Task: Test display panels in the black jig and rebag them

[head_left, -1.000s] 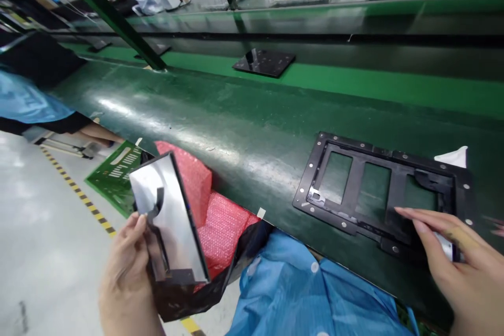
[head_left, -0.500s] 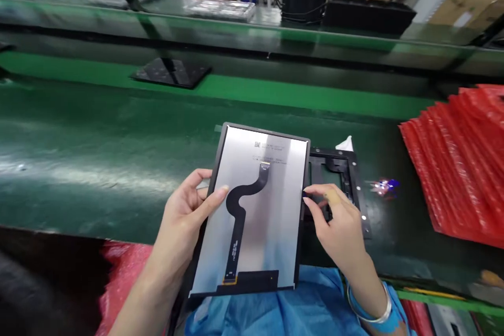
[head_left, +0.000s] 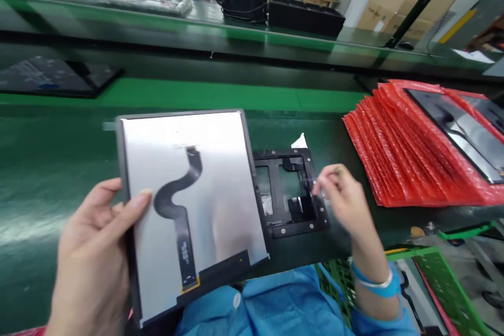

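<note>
My left hand grips an LCD screen panel by its left edge, thumb on the silvery back. A black S-shaped flex cable runs down that back to a dark strip at the bottom edge. Off to the right, my right hand is apart from the panel, its fingertips pinched together. A faint, clear sliver seems to show at those fingertips, too blurred to name. Just left of these fingers lies a black frame with bright round spots along its border, partly covered by the panel.
A fanned stack of red bubble-wrap sleeves lies on the right of the green bench, a screen panel on top. A dark flat panel lies back left. A green crate stands below at the right.
My right hand has left the panel's right edge and moved right, past the black frame. My left hand has shifted left with the panel. The view has swung right.
</note>
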The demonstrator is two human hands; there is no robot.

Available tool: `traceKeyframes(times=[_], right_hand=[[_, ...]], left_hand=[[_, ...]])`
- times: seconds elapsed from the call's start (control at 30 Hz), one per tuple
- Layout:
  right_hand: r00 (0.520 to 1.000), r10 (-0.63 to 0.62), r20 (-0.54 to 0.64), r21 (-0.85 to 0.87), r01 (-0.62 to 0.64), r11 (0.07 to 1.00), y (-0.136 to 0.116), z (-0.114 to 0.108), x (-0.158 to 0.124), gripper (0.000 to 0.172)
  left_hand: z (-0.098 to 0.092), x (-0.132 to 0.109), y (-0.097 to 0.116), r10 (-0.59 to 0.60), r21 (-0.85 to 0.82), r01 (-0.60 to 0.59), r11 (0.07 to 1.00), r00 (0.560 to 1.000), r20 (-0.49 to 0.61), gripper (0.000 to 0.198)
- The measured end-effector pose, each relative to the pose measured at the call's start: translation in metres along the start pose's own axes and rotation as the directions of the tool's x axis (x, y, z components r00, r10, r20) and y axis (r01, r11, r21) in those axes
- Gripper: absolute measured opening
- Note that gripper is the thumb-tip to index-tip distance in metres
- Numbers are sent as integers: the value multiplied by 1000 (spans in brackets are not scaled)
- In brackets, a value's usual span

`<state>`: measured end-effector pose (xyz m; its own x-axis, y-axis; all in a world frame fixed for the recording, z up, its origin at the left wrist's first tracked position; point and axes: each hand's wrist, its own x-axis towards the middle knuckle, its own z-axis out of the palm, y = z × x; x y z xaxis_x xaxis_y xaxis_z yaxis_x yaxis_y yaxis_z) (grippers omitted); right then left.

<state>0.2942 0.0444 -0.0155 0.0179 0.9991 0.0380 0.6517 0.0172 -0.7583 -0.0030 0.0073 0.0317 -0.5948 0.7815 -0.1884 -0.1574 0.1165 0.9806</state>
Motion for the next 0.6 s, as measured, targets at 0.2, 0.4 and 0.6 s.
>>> traceKeyframes(times=[0.2,0.4,0.6], right_hand=[[945,259,-201,-434,-323,841,55,-45,37,12],[873,-465,-144,-361,391,846,7,-13,-6,36],[388,-915,112,-224,907,357,-54,26,-35,29]], left_hand=[[0,-2,11,-210,-254,199,946,978,-14,37],[14,-3,-8,-230,-258,286,923,946,226,33],[24,-14,-9,-178,-257,317,913,876,448,32]])
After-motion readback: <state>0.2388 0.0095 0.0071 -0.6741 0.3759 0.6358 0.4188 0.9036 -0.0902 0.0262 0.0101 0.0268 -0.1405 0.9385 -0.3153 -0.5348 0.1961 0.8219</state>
